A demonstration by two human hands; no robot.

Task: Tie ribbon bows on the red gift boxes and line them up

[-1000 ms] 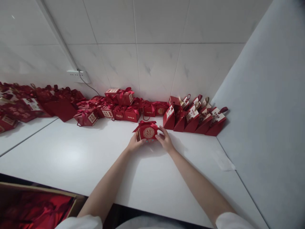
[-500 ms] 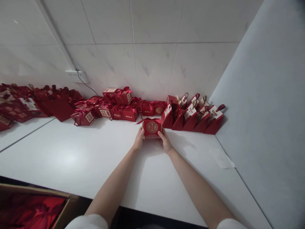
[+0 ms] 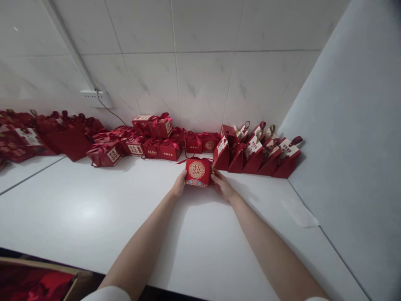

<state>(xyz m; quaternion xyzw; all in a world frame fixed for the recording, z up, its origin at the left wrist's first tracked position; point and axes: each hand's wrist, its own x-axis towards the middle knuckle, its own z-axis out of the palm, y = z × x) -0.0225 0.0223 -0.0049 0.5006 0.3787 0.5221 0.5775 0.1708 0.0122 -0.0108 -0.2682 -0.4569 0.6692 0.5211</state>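
Note:
A red gift box with a round gold emblem and a patterned lower band is held between my two hands over the white table. My left hand grips its left side. On the opposite side my right hand has its fingers against the box, partly hidden behind it. A dark red ribbon shows along the box's top edge. Just behind it stand ribbon-tied red boxes, and to its right are several wedge-shaped red boxes with looped ribbons.
More red bags and boxes crowd the table's left end. A cardboard carton with red items sits below the near edge at left. A grey partition borders the right side, with a pale sheet beside it. A socket strip is on the tiled wall.
The gift box has turned and tilted a little, showing more of its patterned band. My right hand has shifted slightly back along its side. The whole view has moved a little.

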